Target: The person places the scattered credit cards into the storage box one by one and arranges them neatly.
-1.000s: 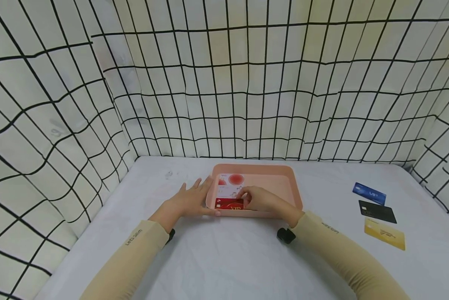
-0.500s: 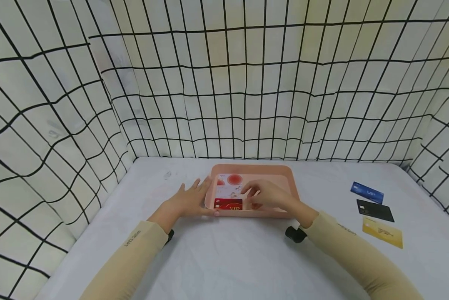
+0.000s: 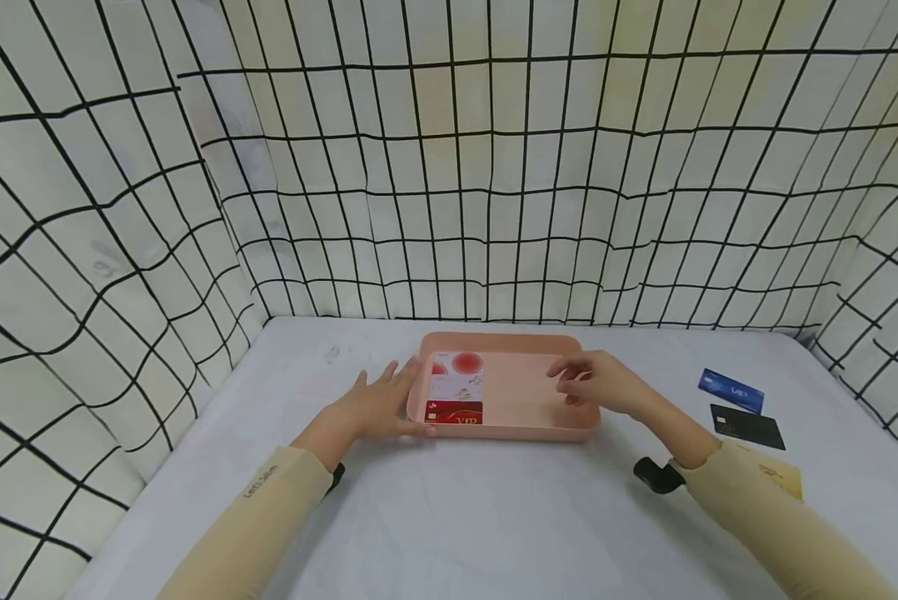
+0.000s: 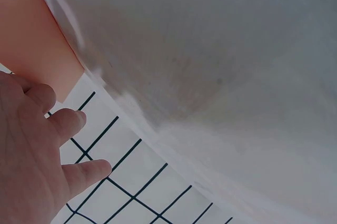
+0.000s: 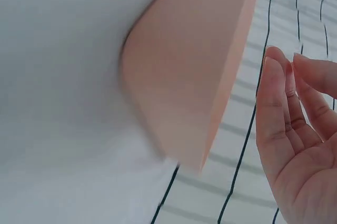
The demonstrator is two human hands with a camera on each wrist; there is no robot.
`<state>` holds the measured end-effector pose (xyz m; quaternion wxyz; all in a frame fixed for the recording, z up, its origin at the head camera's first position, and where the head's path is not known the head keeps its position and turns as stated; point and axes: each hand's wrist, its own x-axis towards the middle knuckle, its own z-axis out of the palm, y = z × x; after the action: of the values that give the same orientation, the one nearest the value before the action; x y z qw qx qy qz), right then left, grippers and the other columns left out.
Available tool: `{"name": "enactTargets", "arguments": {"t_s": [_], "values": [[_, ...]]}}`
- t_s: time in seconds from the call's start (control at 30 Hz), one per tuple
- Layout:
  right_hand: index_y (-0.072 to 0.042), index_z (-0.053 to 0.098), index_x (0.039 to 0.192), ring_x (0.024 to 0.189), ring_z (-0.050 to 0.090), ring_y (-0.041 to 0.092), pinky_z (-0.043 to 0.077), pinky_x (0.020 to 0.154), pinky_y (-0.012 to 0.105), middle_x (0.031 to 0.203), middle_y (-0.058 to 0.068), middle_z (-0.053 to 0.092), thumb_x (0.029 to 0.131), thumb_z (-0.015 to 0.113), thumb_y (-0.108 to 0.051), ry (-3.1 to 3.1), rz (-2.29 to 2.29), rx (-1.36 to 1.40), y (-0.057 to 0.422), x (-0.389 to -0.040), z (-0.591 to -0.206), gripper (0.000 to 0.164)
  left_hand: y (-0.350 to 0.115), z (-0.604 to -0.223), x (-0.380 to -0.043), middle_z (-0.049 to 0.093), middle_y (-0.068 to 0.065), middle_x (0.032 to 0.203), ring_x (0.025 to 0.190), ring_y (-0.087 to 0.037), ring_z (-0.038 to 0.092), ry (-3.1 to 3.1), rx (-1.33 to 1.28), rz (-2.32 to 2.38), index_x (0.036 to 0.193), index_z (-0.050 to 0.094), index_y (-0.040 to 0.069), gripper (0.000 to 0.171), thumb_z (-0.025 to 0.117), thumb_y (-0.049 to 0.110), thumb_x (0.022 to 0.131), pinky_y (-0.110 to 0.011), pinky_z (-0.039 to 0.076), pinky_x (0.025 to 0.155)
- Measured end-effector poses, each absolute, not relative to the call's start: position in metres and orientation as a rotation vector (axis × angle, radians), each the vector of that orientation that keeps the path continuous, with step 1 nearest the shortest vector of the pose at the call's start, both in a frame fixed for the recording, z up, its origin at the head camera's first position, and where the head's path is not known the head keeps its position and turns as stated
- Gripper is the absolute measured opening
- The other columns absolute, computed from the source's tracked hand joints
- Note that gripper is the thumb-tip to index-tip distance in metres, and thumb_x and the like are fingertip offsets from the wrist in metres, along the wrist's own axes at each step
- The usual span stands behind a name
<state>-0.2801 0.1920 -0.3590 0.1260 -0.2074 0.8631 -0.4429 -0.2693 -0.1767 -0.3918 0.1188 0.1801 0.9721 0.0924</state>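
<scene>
In the head view a pink tray (image 3: 524, 433) sits on the white table. At its left end lie a white card with red circles (image 3: 456, 377) and, just in front, a red VIP card (image 3: 454, 412). My left hand (image 3: 374, 407) rests with spread fingers against the tray's left edge; in the left wrist view the fingers (image 4: 71, 124) reach toward the tray's pink wall (image 4: 37, 34). Over the tray's right end hovers my right hand (image 3: 595, 382), its fingers loosely bent and holding nothing. The right wrist view shows that hand (image 5: 297, 129) beside the tray wall (image 5: 179, 66).
To the right on the table lie a blue VIP card (image 3: 730, 390), a black card (image 3: 749, 426) and a yellow card (image 3: 771, 471), the last partly covered by the right sleeve. A white wall with black grid netting (image 3: 494, 192) stands behind and at both sides.
My right hand has left the red card at the tray's left part and moved right, over the tray's right end. My left hand has stayed at the tray's left edge.
</scene>
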Motion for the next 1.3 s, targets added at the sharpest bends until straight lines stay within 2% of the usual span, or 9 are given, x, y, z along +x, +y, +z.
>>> {"name": "enactTargets", "arguments": {"t_s": [0.1, 0.3, 0.43, 0.63, 0.87, 1.13, 1.3], "values": [[0.009, 0.064, 0.125, 0.084, 0.07, 0.022, 0.061, 0.077, 0.036, 0.103, 0.017, 0.067, 0.1, 0.064, -0.007, 2.56, -1.282, -0.576, 0.21, -0.279, -0.354, 0.03, -0.177, -0.391, -0.27, 0.014, -0.013, 0.17, 0.155, -0.041, 0.011, 2.844, 0.521, 0.272, 0.165, 0.009, 0.006, 0.122, 0.069, 0.072, 0.082, -0.072, 0.007, 0.117], [0.006, 0.065, 0.126, 0.09, 0.07, 0.033, 0.061, 0.081, 0.038, 0.109, 0.022, 0.068, 0.102, 0.064, -0.014, 2.677, -1.288, -0.518, 0.242, -0.277, -0.35, 0.031, -0.179, -0.389, -0.27, 0.012, -0.013, 0.171, 0.155, -0.04, 0.01, 2.842, 0.509, 0.255, 0.165, 0.006, 0.007, 0.122, 0.068, 0.073, 0.083, -0.071, 0.006, 0.118], [0.005, 0.065, 0.126, 0.092, 0.069, 0.036, 0.061, 0.08, 0.035, 0.111, 0.023, 0.069, 0.103, 0.063, -0.014, 2.754, -1.32, -0.478, 0.261, -0.276, -0.353, 0.029, -0.18, -0.389, -0.271, 0.013, -0.013, 0.171, 0.155, -0.04, 0.011, 2.842, 0.508, 0.262, 0.165, 0.007, 0.007, 0.122, 0.068, 0.073, 0.082, -0.071, 0.006, 0.118], [0.005, 0.065, 0.125, 0.089, 0.069, 0.034, 0.059, 0.073, 0.026, 0.107, 0.022, 0.07, 0.104, 0.063, -0.016, 2.892, -1.245, -0.432, 0.285, -0.275, -0.355, 0.03, -0.181, -0.391, -0.272, 0.013, -0.013, 0.171, 0.155, -0.041, 0.012, 2.844, 0.515, 0.256, 0.165, 0.007, 0.006, 0.122, 0.069, 0.072, 0.083, -0.071, 0.007, 0.117], [0.006, 0.062, 0.128, 0.091, 0.07, 0.032, 0.059, 0.073, 0.03, 0.11, 0.025, 0.07, 0.105, 0.061, -0.023, 2.976, -1.175, -0.302, 0.32, -0.278, -0.358, 0.037, -0.18, -0.389, -0.27, 0.013, -0.013, 0.171, 0.155, -0.04, 0.011, 2.852, 0.516, 0.25, 0.165, 0.008, 0.006, 0.121, 0.068, 0.072, 0.083, -0.071, 0.006, 0.117], [0.01, 0.059, 0.131, 0.09, 0.073, 0.025, 0.055, 0.07, 0.017, 0.116, 0.03, 0.066, 0.107, 0.057, -0.026, 2.989, -1.159, -0.166, 0.354, -0.283, -0.368, 0.043, -0.177, -0.387, -0.267, 0.015, -0.013, 0.17, 0.155, -0.04, 0.012, 2.869, 0.522, 0.225, 0.165, 0.01, 0.005, 0.12, 0.068, 0.072, 0.083, -0.07, 0.006, 0.118], [0.012, 0.057, 0.132, 0.088, 0.072, 0.021, 0.054, 0.068, 0.015, 0.118, 0.032, 0.064, 0.108, 0.056, -0.026, 2.979, -1.153, -0.056, 0.37, -0.286, -0.373, 0.045, -0.178, -0.39, -0.269, 0.015, -0.013, 0.17, 0.155, -0.04, 0.012, 2.87, 0.528, 0.207, 0.165, 0.009, 0.006, 0.12, 0.067, 0.073, 0.083, -0.071, 0.007, 0.118]]}}
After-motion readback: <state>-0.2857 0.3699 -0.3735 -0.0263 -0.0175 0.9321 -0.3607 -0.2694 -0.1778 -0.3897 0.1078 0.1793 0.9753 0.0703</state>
